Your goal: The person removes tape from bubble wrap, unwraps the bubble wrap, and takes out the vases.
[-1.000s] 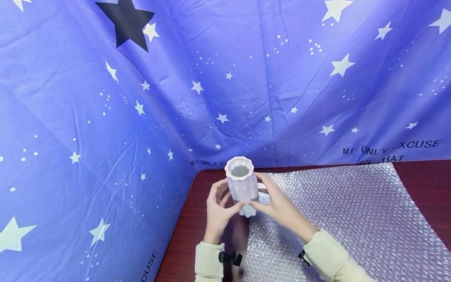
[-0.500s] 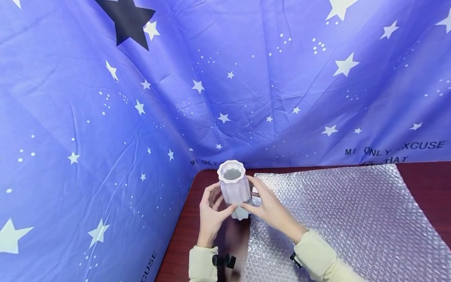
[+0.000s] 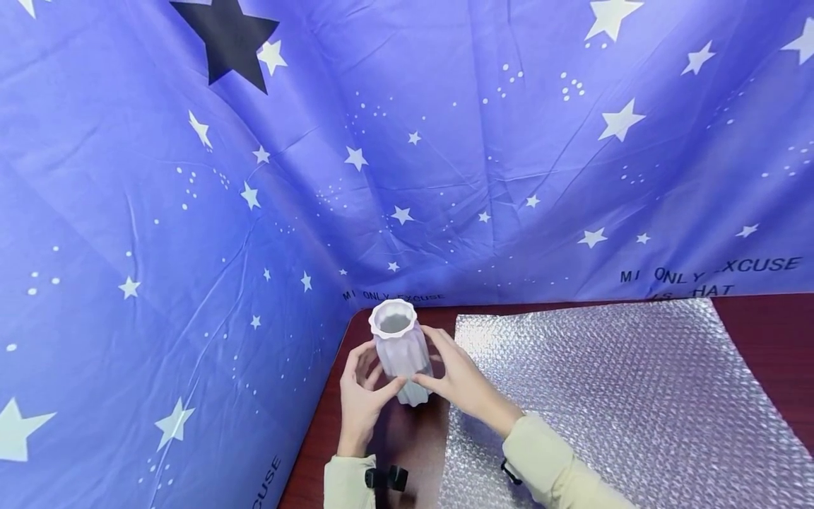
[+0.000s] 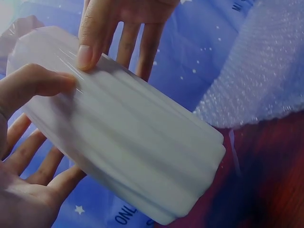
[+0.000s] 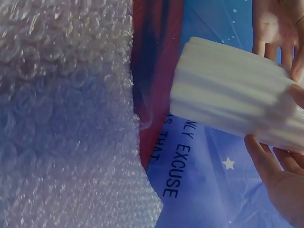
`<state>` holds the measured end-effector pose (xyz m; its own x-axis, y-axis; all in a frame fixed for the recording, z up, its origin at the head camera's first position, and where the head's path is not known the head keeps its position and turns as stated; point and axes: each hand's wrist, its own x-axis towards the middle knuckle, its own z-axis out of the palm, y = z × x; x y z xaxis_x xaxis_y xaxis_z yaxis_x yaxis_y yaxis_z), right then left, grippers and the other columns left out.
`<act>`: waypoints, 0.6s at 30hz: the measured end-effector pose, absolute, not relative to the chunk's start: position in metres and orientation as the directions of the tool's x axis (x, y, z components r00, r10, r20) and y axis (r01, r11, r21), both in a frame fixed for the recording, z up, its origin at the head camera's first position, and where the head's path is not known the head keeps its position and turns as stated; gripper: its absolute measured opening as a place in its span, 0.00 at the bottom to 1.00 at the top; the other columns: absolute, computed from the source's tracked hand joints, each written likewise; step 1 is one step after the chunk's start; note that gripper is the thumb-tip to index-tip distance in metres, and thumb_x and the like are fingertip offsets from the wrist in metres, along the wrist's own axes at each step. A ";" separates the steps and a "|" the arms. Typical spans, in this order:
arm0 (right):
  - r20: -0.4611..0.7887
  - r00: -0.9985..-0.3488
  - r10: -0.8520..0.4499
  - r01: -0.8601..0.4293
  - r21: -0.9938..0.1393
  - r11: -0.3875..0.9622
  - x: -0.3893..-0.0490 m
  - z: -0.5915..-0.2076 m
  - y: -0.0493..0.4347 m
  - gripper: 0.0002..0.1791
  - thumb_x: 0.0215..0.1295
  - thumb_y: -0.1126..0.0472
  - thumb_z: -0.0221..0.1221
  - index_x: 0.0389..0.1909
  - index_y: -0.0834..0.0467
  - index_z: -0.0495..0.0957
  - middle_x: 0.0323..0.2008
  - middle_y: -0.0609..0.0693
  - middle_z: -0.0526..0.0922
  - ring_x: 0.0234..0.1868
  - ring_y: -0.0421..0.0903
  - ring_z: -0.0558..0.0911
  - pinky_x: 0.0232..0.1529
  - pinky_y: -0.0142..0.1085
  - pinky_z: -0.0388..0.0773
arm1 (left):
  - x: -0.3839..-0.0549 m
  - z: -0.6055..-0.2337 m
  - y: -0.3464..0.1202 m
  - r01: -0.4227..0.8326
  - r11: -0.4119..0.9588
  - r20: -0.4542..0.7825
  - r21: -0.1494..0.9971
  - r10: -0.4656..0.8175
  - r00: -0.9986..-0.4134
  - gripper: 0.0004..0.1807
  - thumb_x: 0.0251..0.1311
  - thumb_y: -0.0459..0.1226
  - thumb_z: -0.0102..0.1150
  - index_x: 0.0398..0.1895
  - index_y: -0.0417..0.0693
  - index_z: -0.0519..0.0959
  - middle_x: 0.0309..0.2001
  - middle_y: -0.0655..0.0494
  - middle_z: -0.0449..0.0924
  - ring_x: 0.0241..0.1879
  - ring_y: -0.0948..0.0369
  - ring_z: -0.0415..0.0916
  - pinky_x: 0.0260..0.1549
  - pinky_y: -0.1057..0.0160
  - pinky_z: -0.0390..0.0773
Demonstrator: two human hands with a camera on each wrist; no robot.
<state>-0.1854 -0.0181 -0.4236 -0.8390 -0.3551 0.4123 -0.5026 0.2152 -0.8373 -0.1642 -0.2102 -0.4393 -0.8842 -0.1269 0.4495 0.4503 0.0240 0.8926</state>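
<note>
A white fluted vase (image 3: 402, 353) with a scalloped rim stands roughly upright between both hands, mouth facing up. My left hand (image 3: 361, 399) holds its left side, thumb across the near face and fingers curved behind. From the right, my right hand (image 3: 467, 382) grips it the same way. In the left wrist view the two thumbs nearly meet on the vase (image 4: 128, 128). Its base shows below the hands in the right wrist view, with the vase (image 5: 228, 90) seemingly raised off the table. Fingers behind it are partly hidden.
A sheet of bubble wrap (image 3: 610, 396) lies over the right part of the dark red table (image 3: 321, 424). Blue star-printed cloth (image 3: 394, 141) hangs close behind the table and along its left side. Black wrist straps (image 3: 386, 478) sit on the sleeves.
Both hands have carried the vase left and slightly toward me, off the bubble wrap's edge to over the bare table. The grip looks the same.
</note>
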 end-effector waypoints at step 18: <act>0.453 -0.811 -0.370 -0.557 -0.790 0.256 -0.193 -0.435 -0.041 0.42 0.59 0.65 0.69 0.73 0.63 0.59 0.62 0.58 0.72 0.58 0.55 0.79 0.55 0.48 0.81 | -0.169 -0.457 -0.226 0.381 -0.089 0.360 0.920 -0.189 -0.914 0.41 0.38 0.16 0.72 0.62 0.37 0.70 0.61 0.47 0.75 0.62 0.57 0.73 0.59 0.62 0.78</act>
<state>-0.1934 -0.0414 -0.4348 -0.8112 -0.3702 0.4526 -0.5574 0.2558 -0.7899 -0.1694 -0.2265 -0.4565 -0.9136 -0.1894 0.3598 0.3810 -0.0895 0.9202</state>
